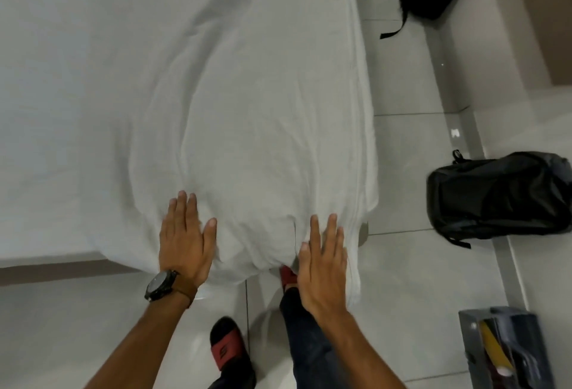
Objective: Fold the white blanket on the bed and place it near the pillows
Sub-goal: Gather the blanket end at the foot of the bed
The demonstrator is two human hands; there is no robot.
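**Me:** While I'm leaning over the foot of the bed (46, 94), I'm pressing both palms flat on the white blanket (272, 116). My left hand (185, 237) is spread wide open at about seven o'clock, gripping nothing, just resting on the cloth. My right hand (323, 260) is doing the same at five o'clock, fingers splayed, nothing pinched.

**Partner:** Where's the blanket sitting?

**Me:** It's running as a long band from my hands toward twelve o'clock, hugging the bed's right edge, with its near end drooping over the corner toward my sandal (229, 350).

**Partner:** Pillows?

**Me:** I'm not seeing any from this angle.

**Partner:** So what makes this step go well?

**Me:** I'm judging it's smoothing before the next fold. I'm thinking flat palms should be sweeping outward from the middle, pushing the creases at eleven o'clock off the edge, and keeping the layers square so the hanging end isn't dragging the stack floorward, near the backpack (498, 195) at three o'clock.
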